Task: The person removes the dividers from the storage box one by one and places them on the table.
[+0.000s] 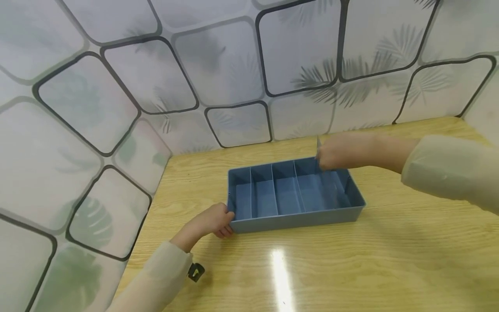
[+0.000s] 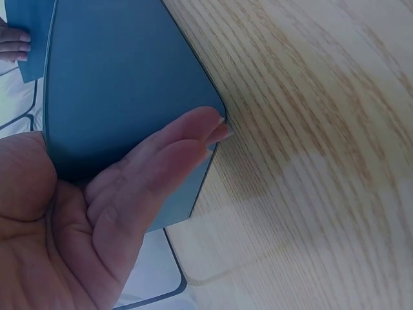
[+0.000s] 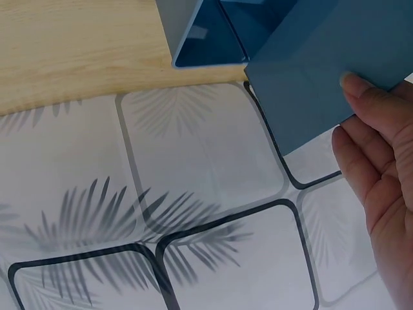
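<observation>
A long blue box (image 1: 296, 220) lies on the table, split crosswise by thin dividers (image 1: 276, 190) toward its left side. At its front left corner, my left hand (image 1: 216, 219) holds the box, thumb at the rim and fingers against the outer wall. The left wrist view shows those fingers (image 2: 151, 174) along the blue wall near the tabletop. Above the back right part of the box, my right hand (image 1: 343, 149) pinches a flat blue divider panel (image 3: 329, 71) between thumb and fingers. In the head view the panel is nearly edge-on and blurred.
The wood-grain table (image 1: 331, 264) extends around the box. Behind and to the left rise walls (image 1: 234, 65) covered in a pale leaf and tile pattern. A small black item (image 1: 196, 272) is beside the left sleeve.
</observation>
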`<state>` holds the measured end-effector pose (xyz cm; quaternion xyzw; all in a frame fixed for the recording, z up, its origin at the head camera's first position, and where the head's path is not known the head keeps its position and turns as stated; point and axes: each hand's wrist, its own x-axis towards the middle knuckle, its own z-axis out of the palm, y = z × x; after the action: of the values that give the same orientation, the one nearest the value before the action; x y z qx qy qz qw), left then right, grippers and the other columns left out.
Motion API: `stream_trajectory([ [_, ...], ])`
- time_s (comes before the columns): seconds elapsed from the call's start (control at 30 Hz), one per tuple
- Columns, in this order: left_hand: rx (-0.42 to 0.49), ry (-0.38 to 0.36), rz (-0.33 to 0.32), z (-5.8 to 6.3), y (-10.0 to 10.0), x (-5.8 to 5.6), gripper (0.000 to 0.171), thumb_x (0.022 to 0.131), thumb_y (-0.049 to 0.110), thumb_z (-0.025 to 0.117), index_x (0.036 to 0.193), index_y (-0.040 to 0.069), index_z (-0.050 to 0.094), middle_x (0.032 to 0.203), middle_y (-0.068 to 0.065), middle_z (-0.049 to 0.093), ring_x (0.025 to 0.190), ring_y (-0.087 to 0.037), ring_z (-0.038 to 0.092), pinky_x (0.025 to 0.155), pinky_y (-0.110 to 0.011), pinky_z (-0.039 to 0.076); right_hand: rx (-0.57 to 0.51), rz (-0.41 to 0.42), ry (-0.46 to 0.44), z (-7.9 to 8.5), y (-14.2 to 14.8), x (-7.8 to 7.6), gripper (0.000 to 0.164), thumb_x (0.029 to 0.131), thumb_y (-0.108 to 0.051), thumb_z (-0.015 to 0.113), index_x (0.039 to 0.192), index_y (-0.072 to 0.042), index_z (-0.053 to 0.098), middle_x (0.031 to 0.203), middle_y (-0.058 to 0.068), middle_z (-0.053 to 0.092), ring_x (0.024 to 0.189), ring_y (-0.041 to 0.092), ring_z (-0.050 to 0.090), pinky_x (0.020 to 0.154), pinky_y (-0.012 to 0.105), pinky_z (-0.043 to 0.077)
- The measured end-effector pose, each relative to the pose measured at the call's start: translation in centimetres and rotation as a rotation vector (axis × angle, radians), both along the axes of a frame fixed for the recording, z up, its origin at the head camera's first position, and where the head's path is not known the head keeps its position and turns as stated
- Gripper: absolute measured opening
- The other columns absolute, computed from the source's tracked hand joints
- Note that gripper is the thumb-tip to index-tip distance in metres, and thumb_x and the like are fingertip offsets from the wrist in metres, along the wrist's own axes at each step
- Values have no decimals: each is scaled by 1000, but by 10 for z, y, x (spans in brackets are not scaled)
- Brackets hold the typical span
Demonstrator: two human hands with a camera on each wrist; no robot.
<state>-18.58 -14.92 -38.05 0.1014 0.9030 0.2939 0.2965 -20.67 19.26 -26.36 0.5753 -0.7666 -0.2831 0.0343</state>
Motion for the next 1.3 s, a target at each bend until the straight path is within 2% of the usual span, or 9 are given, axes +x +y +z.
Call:
stream_trajectory([
  [0.1, 1, 1, -3, 0, -1, -1, 36, 86, 12, 34, 64, -5, 57, 62, -12, 64, 57, -23, 62, 52, -34, 53, -39, -27, -30, 4, 2, -3, 18, 69, 3, 63, 63, -12, 55, 62, -2, 53, 52, 9, 41, 46, 25, 37],
  [0.3, 15, 5, -10, -1, -1, 0, 35, 86, 12, 35, 64, -5, 57, 62, -13, 64, 57, -23, 62, 52, -34, 53, -64, -142, -104, 10, 7, -5, 16, 74, 3, 59, 70, -12, 54, 61, -1, 51, 52, 12, 40, 48, 30, 38],
  [0.4, 21, 8, -14, 0, -1, 0, 35, 86, 12, 35, 65, -5, 57, 63, -13, 65, 57, -23, 62, 52, -35, 53, -133, -272, -184, 12, 10, -7, 16, 81, -3, 54, 69, -13, 50, 59, -1, 48, 53, 14, 40, 52, 34, 41],
  [0.53, 27, 6, -16, 0, -1, 0, 34, 86, 12, 35, 67, -5, 58, 63, -13, 65, 57, -23, 62, 52, -35, 53, -294, -419, -311, 15, 15, -13, 16, 80, -8, 57, 69, -13, 48, 59, -2, 45, 54, 13, 40, 52, 34, 40],
  [0.63, 32, 6, -21, 0, -1, 0, 34, 86, 12, 35, 67, -5, 58, 63, -13, 65, 57, -23, 62, 52, -34, 53, -349, -478, -358, 17, 19, -19, 15, 75, -6, 63, 73, -12, 50, 61, -3, 46, 55, 13, 41, 52, 32, 39],
  [0.83, 28, 8, -20, 1, -1, -1, 35, 86, 12, 34, 66, -5, 57, 63, -13, 65, 57, -23, 62, 52, -34, 53, -431, -617, -382, 21, 25, -24, 14, 77, -5, 60, 68, -10, 50, 58, -1, 44, 54, 14, 39, 51, 31, 36],
  [1.13, 31, 9, -8, 1, 0, -2, 36, 86, 12, 33, 65, -6, 57, 63, -13, 64, 57, -24, 62, 52, -34, 53, -643, -975, -460, 30, 36, -23, 33, 79, -14, 60, 53, -10, 40, 46, 1, 44, 46, 15, 52, 52, 31, 49],
  [1.23, 27, 8, -2, 0, -1, -2, 35, 86, 12, 33, 65, -5, 57, 63, -13, 64, 56, -24, 61, 51, -34, 53, -751, -1105, -508, 28, 42, -24, 31, 78, -14, 60, 54, -8, 42, 49, 1, 49, 49, 16, 55, 53, 32, 51],
  [1.3, 24, 6, 2, -1, -1, -2, 35, 85, 12, 34, 65, -5, 56, 63, -13, 64, 56, -24, 61, 51, -34, 53, -887, -1213, -607, 26, 47, -26, 25, 78, -11, 60, 59, -2, 46, 52, 2, 53, 52, 18, 58, 54, 32, 52],
])
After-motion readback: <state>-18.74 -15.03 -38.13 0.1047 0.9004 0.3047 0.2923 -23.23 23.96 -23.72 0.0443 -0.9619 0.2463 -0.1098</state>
